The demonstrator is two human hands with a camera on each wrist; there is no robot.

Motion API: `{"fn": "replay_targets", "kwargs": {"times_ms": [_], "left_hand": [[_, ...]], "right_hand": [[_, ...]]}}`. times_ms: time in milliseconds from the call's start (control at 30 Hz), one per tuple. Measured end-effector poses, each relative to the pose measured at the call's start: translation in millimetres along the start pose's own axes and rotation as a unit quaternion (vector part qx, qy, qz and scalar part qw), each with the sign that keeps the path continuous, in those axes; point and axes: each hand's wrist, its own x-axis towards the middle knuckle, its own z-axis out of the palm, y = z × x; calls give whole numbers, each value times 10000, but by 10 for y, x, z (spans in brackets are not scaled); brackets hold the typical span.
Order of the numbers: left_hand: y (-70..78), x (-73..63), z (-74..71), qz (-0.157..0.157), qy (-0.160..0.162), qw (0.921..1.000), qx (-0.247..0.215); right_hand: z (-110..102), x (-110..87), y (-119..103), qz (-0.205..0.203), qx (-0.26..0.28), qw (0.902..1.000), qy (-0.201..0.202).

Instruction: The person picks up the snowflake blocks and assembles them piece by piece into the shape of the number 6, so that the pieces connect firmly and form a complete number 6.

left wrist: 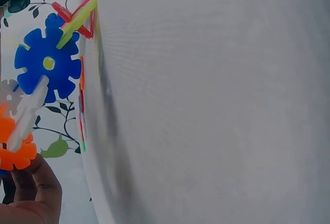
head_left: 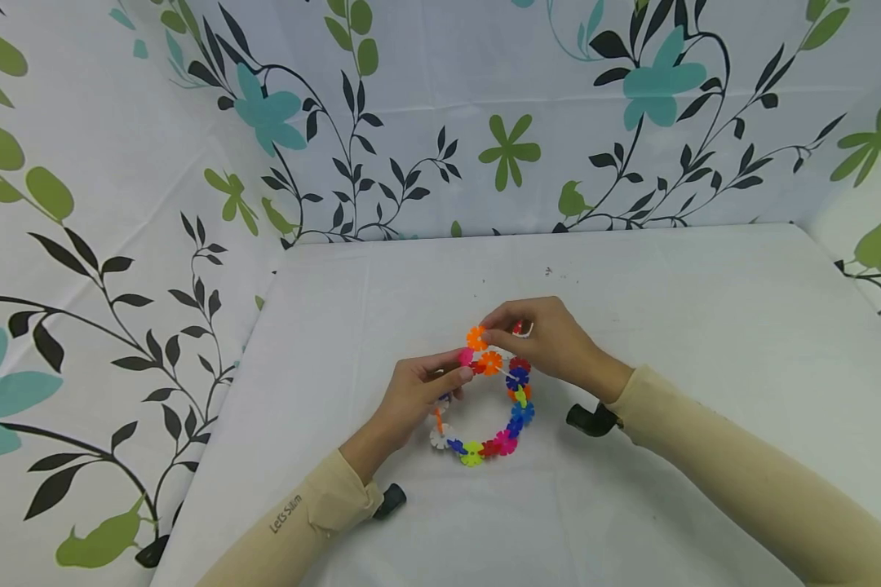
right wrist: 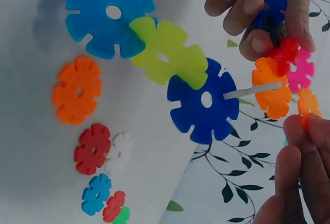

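A loop of interlocking plastic flower discs [head_left: 472,453] in several colours is held up between the two hands. My left hand [head_left: 414,395] pinches its upper left part, close to a pink disc [head_left: 467,357] and a red one. A dark blue disc [right wrist: 272,3] shows among the left fingers in the right wrist view. My right hand [head_left: 554,338] pinches a small orange disc [right wrist: 308,101] between thumb and fingertips, beside the pink disc. Whether that disc touches the pink one is unclear. A white disc [right wrist: 252,90], seen edge-on, links a larger orange disc [right wrist: 272,92] to a blue disc [right wrist: 203,105].
Loose discs lie on the white table [head_left: 668,293], among them an orange disc [right wrist: 77,91], a red disc [right wrist: 93,149], a white disc [right wrist: 119,152] and a blue disc [right wrist: 96,194]. A leaf-patterned cloth [head_left: 411,98] hangs behind and to the left. Black wrist mounts [head_left: 591,420] sit below the sleeves.
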Motion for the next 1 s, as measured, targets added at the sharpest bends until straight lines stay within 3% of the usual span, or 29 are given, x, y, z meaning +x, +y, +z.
{"fn": "replay_targets", "kwargs": {"times_ms": [333, 767, 1000], "left_hand": [[-2, 30, 13, 61, 31, 10000, 57], [16, 67, 23, -17, -46, 9998, 168], [8, 87, 8, -130, -77, 9998, 124]], "right_hand": [[-26, -10, -52, -596, -704, 9956, 172], [-19, 55, 30, -346, -170, 9988, -307], [-10, 73, 22, -414, -311, 9976, -452]]}}
